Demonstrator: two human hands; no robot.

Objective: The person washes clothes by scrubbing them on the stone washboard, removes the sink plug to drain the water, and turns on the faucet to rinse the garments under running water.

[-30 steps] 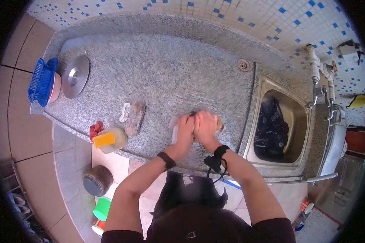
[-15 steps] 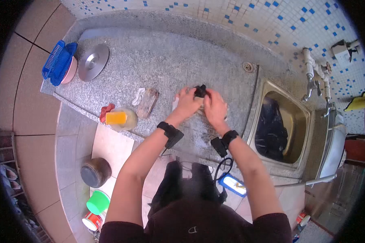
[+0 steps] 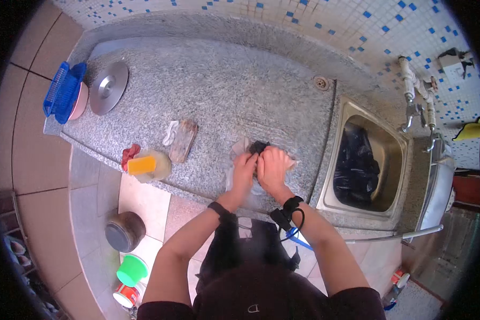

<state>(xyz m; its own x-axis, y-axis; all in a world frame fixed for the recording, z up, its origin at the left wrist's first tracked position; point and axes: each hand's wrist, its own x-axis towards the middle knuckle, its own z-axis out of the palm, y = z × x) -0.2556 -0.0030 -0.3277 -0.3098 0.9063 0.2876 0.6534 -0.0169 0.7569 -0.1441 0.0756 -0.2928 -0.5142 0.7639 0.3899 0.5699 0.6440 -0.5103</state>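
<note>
Seemingly for firm backing, in the head view, I have the dark crumpled bundle (image 3: 260,146) against the grey table (image 3: 224,90), left hand (image 3: 244,169) and right hand (image 3: 272,167) side by side over it. Their fingers curl inward, nearly meeting; the contact is hidden, so I cannot tell how tightly they close. A D-like mark (image 3: 253,308) on the dark shirt (image 3: 240,290) is the only writing I can make out; the red-and-white tub (image 3: 124,295) shows none legible.

Round metal lid (image 3: 110,90) beside a blue basket (image 3: 67,92) and pink bowl (image 3: 80,102) on the table (image 3: 208,80); black plastic bag (image 3: 354,173) in the metal sink (image 3: 396,160); green tub (image 3: 132,271) below.
</note>
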